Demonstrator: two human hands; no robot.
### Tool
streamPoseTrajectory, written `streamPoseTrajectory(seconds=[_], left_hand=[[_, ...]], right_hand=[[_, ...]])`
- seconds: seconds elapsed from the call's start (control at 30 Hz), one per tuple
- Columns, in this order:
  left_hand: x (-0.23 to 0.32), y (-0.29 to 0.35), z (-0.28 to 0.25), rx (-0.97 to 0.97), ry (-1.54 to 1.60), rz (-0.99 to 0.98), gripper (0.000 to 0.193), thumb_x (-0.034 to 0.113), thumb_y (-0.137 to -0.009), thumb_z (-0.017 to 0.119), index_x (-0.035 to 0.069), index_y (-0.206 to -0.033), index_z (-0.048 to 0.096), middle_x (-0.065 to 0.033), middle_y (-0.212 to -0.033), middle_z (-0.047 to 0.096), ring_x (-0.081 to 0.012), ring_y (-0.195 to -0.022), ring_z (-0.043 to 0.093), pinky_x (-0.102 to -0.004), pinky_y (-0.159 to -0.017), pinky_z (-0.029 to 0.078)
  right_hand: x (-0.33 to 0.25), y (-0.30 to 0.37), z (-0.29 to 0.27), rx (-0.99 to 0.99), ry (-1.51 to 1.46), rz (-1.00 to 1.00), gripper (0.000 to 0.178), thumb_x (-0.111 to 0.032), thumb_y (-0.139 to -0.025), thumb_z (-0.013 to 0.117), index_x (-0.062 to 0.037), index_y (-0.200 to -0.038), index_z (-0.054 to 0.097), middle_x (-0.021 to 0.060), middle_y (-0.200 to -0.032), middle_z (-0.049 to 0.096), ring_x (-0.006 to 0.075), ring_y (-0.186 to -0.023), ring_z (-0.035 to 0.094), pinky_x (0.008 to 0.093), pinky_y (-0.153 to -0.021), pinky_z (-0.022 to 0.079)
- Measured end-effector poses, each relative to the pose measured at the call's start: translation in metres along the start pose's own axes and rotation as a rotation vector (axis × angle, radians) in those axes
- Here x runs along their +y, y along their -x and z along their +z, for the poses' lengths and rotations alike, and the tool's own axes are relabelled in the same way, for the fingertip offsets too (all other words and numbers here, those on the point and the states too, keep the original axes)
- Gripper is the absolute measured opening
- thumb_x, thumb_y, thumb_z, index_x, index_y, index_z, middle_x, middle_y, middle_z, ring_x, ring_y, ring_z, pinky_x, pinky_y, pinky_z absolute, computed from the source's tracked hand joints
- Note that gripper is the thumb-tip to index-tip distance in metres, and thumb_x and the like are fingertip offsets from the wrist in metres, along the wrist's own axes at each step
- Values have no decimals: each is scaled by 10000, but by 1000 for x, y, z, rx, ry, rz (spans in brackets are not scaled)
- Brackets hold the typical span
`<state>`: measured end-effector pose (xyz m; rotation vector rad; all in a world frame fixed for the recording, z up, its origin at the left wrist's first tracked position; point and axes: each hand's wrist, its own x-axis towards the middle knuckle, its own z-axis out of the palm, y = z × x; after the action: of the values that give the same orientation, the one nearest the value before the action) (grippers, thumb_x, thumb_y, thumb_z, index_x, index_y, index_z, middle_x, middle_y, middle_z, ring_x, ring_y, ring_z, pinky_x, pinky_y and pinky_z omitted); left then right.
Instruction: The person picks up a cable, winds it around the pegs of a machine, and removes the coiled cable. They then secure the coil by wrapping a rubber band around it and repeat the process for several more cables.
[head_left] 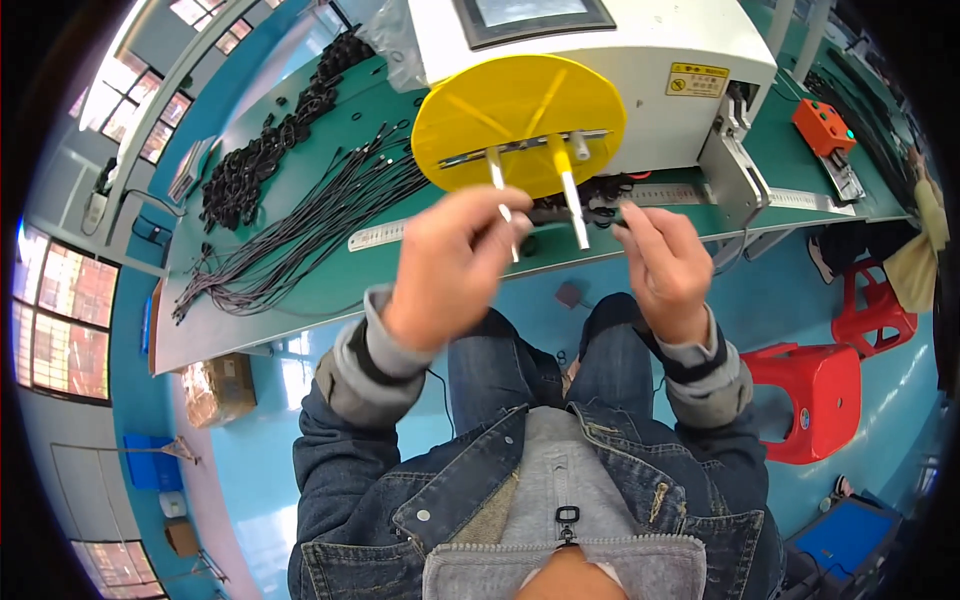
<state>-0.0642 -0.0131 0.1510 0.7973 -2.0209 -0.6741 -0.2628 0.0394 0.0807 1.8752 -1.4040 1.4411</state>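
Note:
A round yellow disc (480,105) on the front of a white machine (640,110) carries two pale metal pegs that point toward me. My left hand (450,265), slightly blurred, is at the left peg (496,170), its fingers curled and thumb drawn in against them. Whatever lies between those fingers is too smeared to name. To the right of the other peg (572,200), my right hand (668,265) has its thumb and forefinger pinched together. Dark pieces (605,190) lie just behind these fingertips, and I cannot make out what they hold.
Many black cables (300,220) spread over the green table (240,140) on the left, beside a heap of coiled black cables (255,160). A steel ruler (378,236) lies along the front edge. An orange button box (824,126) stands right; red stools (815,400) are below.

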Motion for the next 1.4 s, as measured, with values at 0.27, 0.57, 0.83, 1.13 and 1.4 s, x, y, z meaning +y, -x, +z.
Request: streamPoseTrajectory(seconds=[0.27,0.57,0.83,1.13,1.4], left_hand=[[-56,-25,12,82,35,-49,107,17,-749,659,-9,-852,659,-29,-682,526,-70,-560,468,-210,-507,387],[-69,-34,19,119,119,-84,113,24,-758,661,-2,-867,668,-2,-670,468,-56,-551,435,-195,-509,367],[-72,-20,11,100,249,-125,136,2,-776,634,-8,-909,662,-7,-681,484,-60,-574,452,-192,-518,365],[-70,-4,-4,183,-67,132,189,17,-773,650,-3,-961,650,-57,-697,568,-111,-575,512,-221,-513,401],[-49,10,-9,187,-309,269,248,43,-762,665,14,-1007,635,-102,-692,568,-183,-569,538,-263,-514,433]], right_hand=[[27,-5,64,166,-118,96,221,30,-679,691,-9,-884,619,114,-765,593,263,-635,585,307,-558,476],[37,-11,83,161,-97,183,166,-5,-716,665,-29,-869,608,113,-729,563,270,-607,566,321,-536,465],[43,26,63,183,-165,341,105,-8,-755,632,-30,-854,603,91,-740,564,214,-587,557,295,-523,451],[30,74,27,-91,-260,436,68,4,-762,609,-11,-828,599,96,-734,571,199,-582,554,277,-529,442],[10,103,19,-245,-317,576,46,-30,-744,622,-25,-788,609,106,-709,575,238,-587,558,308,-534,441]])
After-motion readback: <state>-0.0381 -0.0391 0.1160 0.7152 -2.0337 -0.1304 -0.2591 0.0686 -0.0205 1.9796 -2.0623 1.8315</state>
